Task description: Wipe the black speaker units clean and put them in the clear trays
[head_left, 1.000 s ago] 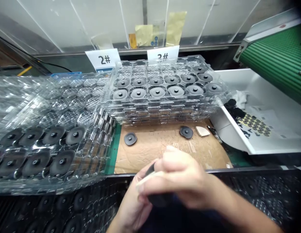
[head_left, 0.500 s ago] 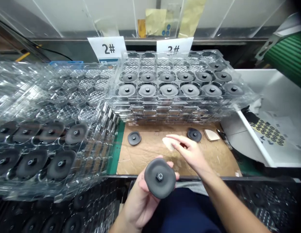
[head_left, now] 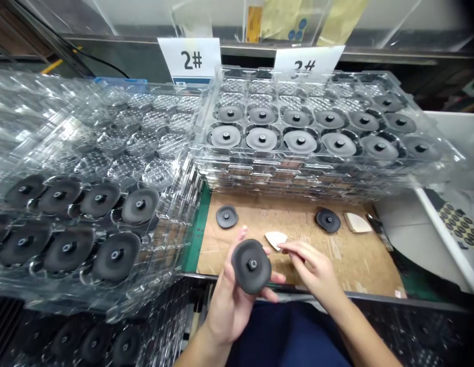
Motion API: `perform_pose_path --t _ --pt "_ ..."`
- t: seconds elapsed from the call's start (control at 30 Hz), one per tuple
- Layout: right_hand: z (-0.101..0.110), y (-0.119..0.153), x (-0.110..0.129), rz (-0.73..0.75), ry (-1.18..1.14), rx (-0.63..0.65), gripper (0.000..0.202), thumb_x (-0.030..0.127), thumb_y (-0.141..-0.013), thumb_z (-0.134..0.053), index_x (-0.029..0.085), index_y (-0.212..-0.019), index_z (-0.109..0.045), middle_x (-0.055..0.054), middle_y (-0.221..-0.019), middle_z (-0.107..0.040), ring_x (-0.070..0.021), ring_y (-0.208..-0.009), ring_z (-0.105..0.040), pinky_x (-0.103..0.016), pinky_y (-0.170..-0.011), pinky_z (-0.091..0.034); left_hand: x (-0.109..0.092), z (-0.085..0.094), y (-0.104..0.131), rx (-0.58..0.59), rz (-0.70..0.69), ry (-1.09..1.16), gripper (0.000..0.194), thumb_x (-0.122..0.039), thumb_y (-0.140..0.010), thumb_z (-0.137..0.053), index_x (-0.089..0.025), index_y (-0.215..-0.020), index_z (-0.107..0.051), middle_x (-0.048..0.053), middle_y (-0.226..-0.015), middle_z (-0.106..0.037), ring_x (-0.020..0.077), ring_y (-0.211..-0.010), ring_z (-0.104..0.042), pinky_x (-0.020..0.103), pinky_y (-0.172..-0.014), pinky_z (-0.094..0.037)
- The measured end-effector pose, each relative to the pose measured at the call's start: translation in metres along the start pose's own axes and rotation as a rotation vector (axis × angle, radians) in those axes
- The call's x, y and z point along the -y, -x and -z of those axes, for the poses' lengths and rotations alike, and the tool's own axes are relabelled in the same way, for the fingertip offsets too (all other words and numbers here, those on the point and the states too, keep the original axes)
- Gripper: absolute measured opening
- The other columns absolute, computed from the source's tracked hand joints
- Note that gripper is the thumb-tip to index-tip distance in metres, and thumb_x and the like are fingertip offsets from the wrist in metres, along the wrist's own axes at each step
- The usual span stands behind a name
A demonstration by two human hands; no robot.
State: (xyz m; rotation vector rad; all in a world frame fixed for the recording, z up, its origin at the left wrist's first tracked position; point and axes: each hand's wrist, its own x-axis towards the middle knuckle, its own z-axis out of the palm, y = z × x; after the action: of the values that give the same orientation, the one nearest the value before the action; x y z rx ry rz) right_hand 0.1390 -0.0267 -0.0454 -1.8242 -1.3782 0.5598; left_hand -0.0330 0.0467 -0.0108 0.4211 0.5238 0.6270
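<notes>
- Hands came first, nearest the worker's body: the left hand point(head_left: 231, 300) gripped a round dark-grey rubber disc with a small central nut point(head_left: 251, 265), tilted face-up above the bench edge.
- Just beside it, the right hand point(head_left: 317, 270) lay loosely spread on the brown cardboard mat point(head_left: 298, 229), fingertips touching a small pale wedge-shaped pad point(head_left: 275, 239); it gripped nothing that I could see.
- It looked like a wiping or checking step on that one disc, and any further handling would call for a steady hold by the rim.
- Farther out on the mat lay two loose dark discs point(head_left: 227, 216), well apart, and a second pale pad point(head_left: 357, 222).
- To the left stood a stack of clear plastic blister trays point(head_left: 107, 168), partly filled with discs.
- Behind the mat, another clear tray stack point(head_left: 317, 132) held two full rows, under white cards marked 2# point(head_left: 191, 60).
</notes>
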Motion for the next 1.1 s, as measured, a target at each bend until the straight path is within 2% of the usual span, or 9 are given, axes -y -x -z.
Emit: perform_pose_path --t 0.13,0.27,0.37,0.43,0.57,0.67,0.77,1.0,1.1 --pt "0.001 0.01 0.006 0.027 0.06 -0.034 0.03 0.017 -0.089 -0.041 0.018 -0.115 -0.055 -0.008 -0.092 -0.064 -0.0179 -0.081 -0.061 -0.029 -0.069 -0.05 0.001 0.009 -0.001 -0.026 -0.491 -0.796 0.099 -0.01 -0.066 -0.071 -0.033 -0.137 -0.006 0.008 -0.118 -0.056 0.0239 -0.109 -0.054 0.039 -0.097 -0.037" --pt "0.01 0.018 0.013 0.163 0.113 0.014 0.043 0.01 -0.085 -0.047 0.027 -0.125 -0.05 -0.007 -0.104 -0.062 -0.0185 -0.084 -0.057 -0.033 -0.072 -0.046 0.0 0.009 0.002 0.068 -0.65 -1.097 0.109 0.005 -0.06 -0.068 -0.034 -0.135 0.0 0.01 -0.121 -0.055 0.0251 -0.112 -0.051 0.044 -0.099 -0.033" --pt "0.022 0.012 0.021 0.343 0.192 0.099 0.041 0.013 -0.084 -0.055 0.03 -0.122 -0.053 -0.006 -0.102 -0.063 -0.0169 -0.074 -0.053 -0.032 -0.066 -0.041 0.001 0.006 0.004 0.016 -0.637 -1.073 0.106 0.001 -0.059 -0.071 -0.033 -0.136 -0.007 0.01 -0.122 -0.056 0.0251 -0.11 -0.053 0.041 -0.098 -0.032" --pt "0.027 0.005 0.026 0.426 0.178 0.136 0.033 0.022 -0.085 -0.056 0.023 -0.118 -0.057 -0.007 -0.094 -0.064 -0.017 -0.072 -0.052 -0.031 -0.064 -0.039 0.002 0.005 0.003 -0.06 -0.504 -0.965 0.095 -0.011 -0.059 -0.076 -0.028 -0.136 -0.022 0.01 -0.118 -0.06 0.0261 -0.108 -0.054 0.037 -0.097 -0.033" --pt "0.026 0.001 0.031 0.354 0.042 0.031 0.028 0.03 -0.092 -0.043 0.015 -0.084 -0.065 -0.005 -0.066 -0.059 -0.0152 -0.061 -0.047 -0.029 -0.058 -0.034 0.006 0.012 -0.002 -0.108 -0.113 -0.819 0.035 -0.042 -0.072 -0.062 -0.019 -0.097 -0.067 0.006 -0.076 -0.068 0.0208 -0.07 -0.06 0.028 -0.065 -0.044" --pt "0.021 0.008 0.024 0.304 0.03 -0.034 0.044 0.036 -0.094 -0.033 0.016 -0.065 -0.059 -0.002 -0.055 -0.051 -0.0136 -0.053 -0.045 -0.027 -0.054 -0.032 0.007 0.018 -0.006 -0.174 -0.109 -0.874 0.037 -0.05 -0.074 -0.056 -0.017 -0.068 -0.069 0.001 -0.054 -0.058 0.0146 -0.052 -0.049 0.024 -0.05 -0.038" --pt "0.02 0.013 0.0 0.221 0.041 -0.087 0.045 0.032 -0.096 -0.03 0.016 -0.063 -0.057 -0.001 -0.053 -0.051 -0.0118 -0.051 -0.048 -0.024 -0.053 -0.034 -0.004 0.017 -0.006 -0.268 -0.157 -0.976 0.03 -0.047 -0.072 -0.06 -0.02 -0.071 -0.071 0.001 -0.059 -0.063 0.016 -0.059 -0.054 0.025 -0.057 -0.043" --pt "0.006 0.013 -0.08 0.069 0.125 -0.166 0.047 0.026 -0.094 -0.036 0.017 -0.048 -0.045 0.002 -0.045 -0.047 -0.009 -0.043 -0.046 -0.022 -0.046 -0.029 -0.075 -0.038 -0.01 -0.387 -0.305 -1.423 0.019 -0.043 -0.069 -0.063 -0.034 -0.082 -0.072 -0.004 -0.092 -0.074 0.0206 -0.091 -0.064 0.03 -0.089 -0.047" --pt "-0.003 0.016 -0.093 0.092 0.152 -0.188 0.045 0.026 -0.092 -0.039 0.016 -0.049 -0.047 0.001 -0.047 -0.05 -0.0094 -0.046 -0.048 -0.022 -0.047 -0.028 -0.099 -0.084 -0.04 -0.194 -0.43 -1.709 0.019 -0.043 -0.072 -0.059 -0.036 -0.083 -0.071 -0.005 -0.089 -0.074 0.0187 -0.082 -0.068 0.028 -0.082 -0.052"
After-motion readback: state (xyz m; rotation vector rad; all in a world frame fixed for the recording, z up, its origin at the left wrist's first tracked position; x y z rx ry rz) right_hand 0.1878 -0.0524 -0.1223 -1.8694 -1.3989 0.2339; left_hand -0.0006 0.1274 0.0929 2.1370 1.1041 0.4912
